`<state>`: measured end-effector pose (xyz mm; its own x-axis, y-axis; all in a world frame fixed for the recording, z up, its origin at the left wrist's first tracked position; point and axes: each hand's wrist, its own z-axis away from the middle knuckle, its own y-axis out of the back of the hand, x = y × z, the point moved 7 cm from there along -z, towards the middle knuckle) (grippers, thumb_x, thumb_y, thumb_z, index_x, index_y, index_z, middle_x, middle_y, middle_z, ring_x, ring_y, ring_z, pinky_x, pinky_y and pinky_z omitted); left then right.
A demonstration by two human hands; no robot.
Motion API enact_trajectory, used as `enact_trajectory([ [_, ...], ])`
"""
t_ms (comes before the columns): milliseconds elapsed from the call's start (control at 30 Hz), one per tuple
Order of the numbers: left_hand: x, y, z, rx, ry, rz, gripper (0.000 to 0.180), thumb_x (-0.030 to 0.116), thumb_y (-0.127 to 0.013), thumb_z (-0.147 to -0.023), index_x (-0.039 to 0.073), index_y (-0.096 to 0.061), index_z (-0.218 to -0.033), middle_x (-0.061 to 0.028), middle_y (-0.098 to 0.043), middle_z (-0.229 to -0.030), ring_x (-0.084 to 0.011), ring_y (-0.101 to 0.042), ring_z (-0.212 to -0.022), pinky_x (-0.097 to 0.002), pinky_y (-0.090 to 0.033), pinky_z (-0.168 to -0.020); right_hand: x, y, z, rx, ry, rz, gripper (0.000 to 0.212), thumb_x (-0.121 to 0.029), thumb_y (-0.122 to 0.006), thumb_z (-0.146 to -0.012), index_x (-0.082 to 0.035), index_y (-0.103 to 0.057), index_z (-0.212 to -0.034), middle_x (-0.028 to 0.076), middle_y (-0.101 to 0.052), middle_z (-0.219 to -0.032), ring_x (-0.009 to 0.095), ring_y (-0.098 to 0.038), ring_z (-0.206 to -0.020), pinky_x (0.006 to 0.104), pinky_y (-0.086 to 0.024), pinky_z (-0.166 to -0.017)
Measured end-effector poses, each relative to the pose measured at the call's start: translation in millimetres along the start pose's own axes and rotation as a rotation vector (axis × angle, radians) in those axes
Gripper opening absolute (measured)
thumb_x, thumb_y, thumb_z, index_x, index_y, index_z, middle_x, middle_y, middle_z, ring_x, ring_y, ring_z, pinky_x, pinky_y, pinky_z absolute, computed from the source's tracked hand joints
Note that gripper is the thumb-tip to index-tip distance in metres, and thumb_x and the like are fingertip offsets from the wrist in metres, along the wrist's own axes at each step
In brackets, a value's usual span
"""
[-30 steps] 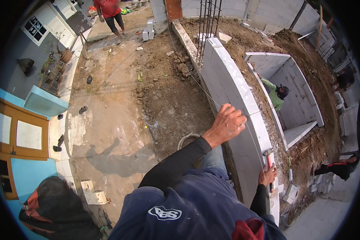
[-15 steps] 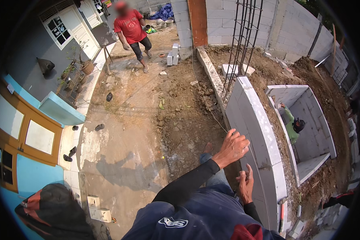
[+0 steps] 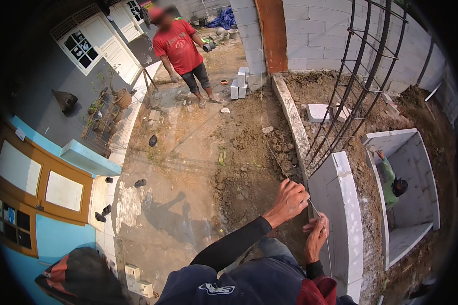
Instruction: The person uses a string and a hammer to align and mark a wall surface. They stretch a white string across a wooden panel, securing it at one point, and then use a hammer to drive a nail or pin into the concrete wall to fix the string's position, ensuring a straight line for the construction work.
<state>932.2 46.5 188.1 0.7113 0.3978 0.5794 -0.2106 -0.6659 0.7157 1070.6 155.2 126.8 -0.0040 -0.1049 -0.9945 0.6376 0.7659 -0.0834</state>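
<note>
A thin string (image 3: 277,162) runs from the far wall down to my hands, then on toward the lower right. My left hand (image 3: 286,204), in a black sleeve, has its fingers closed on the string. Just below and to the right, my right hand (image 3: 316,238) pinches the same string, its fingers bent. Both hands are close to the left face of a light grey block wall (image 3: 324,190), which has a pale top edge. A short stretch of string shows between the two hands.
A rebar column (image 3: 364,76) rises beyond the wall. A person in a red shirt (image 3: 180,48) stands at the far left holding a dark object. Another in green (image 3: 391,190) is inside a block-lined pit (image 3: 417,203). White blocks (image 3: 239,84) stand on the dirt.
My right hand has risen and closed on the string near my left hand. My view has shifted, so the rebar looks nearer. The person in red has stepped closer and now holds a dark object.
</note>
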Motion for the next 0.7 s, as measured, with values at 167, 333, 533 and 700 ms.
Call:
enact_trajectory([
  [167, -23, 7, -47, 0.027, -0.049, -0.031, 0.011, 0.017, -0.068, -0.082, 0.009, -0.07, -0.089, -0.0063, -0.058, -0.102, -0.0264, -0.052, -0.107, -0.0533, -0.032, -0.105, -9, -32, -52, -0.009, -0.045, 0.04, 0.044, -0.039, -0.044, -0.106, -0.005, -0.053, -0.132, 0.006, -0.061, -0.091, 0.01, -0.061, -0.063, 0.0229, -0.049, -0.053],
  [333, -71, 10, -87, 0.058, -0.022, -0.027, 0.011, 0.017, -0.067, -0.084, 0.008, -0.07, -0.089, -0.007, -0.058, -0.108, -0.0264, -0.051, -0.113, -0.0543, -0.03, -0.108, -12, -55, -84, 0.07, -0.054, 0.016, 0.045, -0.039, -0.045, -0.106, -0.005, -0.052, -0.133, 0.007, -0.061, -0.1, 0.01, -0.061, -0.063, 0.0227, -0.049, -0.052],
  [533, -135, 21, -131, 0.048, -0.043, -0.009, 0.013, 0.018, -0.066, -0.085, 0.007, -0.07, -0.091, -0.0074, -0.058, -0.11, -0.0264, -0.051, -0.113, -0.0567, -0.03, -0.107, -5, -105, -128, 0.15, -0.132, -0.058, 0.043, -0.036, -0.043, -0.107, -0.001, -0.052, -0.13, 0.009, -0.062, -0.1, 0.011, -0.061, -0.063, 0.0238, -0.05, -0.053],
  [700, -212, 32, -171, 0.059, -0.095, -0.005, 0.014, 0.018, -0.067, -0.083, 0.006, -0.07, -0.09, -0.0096, -0.058, -0.108, -0.0286, -0.051, -0.11, -0.0571, -0.031, -0.106, 22, -176, -197, 0.133, -0.097, -0.1, 0.043, -0.037, -0.044, -0.107, -0.002, -0.053, -0.129, 0.009, -0.061, -0.101, 0.011, -0.061, -0.063, 0.0235, -0.05, -0.052],
])
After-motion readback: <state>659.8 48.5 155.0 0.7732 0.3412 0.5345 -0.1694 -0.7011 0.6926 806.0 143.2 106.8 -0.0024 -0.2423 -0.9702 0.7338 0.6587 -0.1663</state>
